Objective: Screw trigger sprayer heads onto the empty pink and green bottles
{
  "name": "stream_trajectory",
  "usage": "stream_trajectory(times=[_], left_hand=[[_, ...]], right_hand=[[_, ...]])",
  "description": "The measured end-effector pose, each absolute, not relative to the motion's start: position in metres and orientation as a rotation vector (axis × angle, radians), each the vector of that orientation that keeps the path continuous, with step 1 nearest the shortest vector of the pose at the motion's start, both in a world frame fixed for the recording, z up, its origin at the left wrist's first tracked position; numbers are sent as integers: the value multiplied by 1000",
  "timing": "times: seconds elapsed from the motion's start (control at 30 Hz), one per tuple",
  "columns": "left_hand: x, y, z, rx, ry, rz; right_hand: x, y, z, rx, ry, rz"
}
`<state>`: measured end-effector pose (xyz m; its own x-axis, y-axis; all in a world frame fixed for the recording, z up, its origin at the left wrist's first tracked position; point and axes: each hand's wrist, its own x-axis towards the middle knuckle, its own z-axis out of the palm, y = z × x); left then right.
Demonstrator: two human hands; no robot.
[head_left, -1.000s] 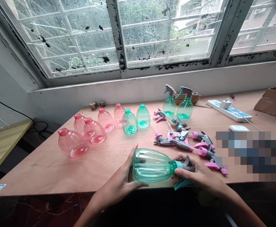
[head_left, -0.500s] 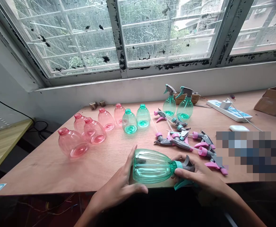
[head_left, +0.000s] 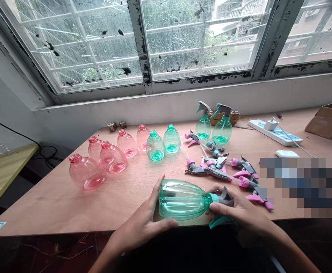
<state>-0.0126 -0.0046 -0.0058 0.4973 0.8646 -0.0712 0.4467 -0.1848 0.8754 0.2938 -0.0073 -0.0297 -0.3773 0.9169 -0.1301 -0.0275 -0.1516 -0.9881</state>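
Note:
A clear green spray bottle lies on its side in the air over the table's front edge, its base to the left. My left hand cups that base, thumb below and fingers behind it. The fingers of my right hand are closed round the bottle's neck and its grey and teal spray head. Beyond my hands stand two open green bottles. Several open pink bottles are to their left. Loose spray heads in pink, grey and teal lie in a pile behind my right hand.
Two green bottles with spray heads stand at the back, by a brown basket. Farther right are a white power strip, a white case and a cardboard box. A blurred patch covers the right front.

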Motion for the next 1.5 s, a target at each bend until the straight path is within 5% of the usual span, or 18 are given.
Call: stream_trajectory(times=[1.5], left_hand=[[-13,-4,-6,1801,1059,554]], right_hand=[[295,-8,-27,-1056,-1414,1643]])
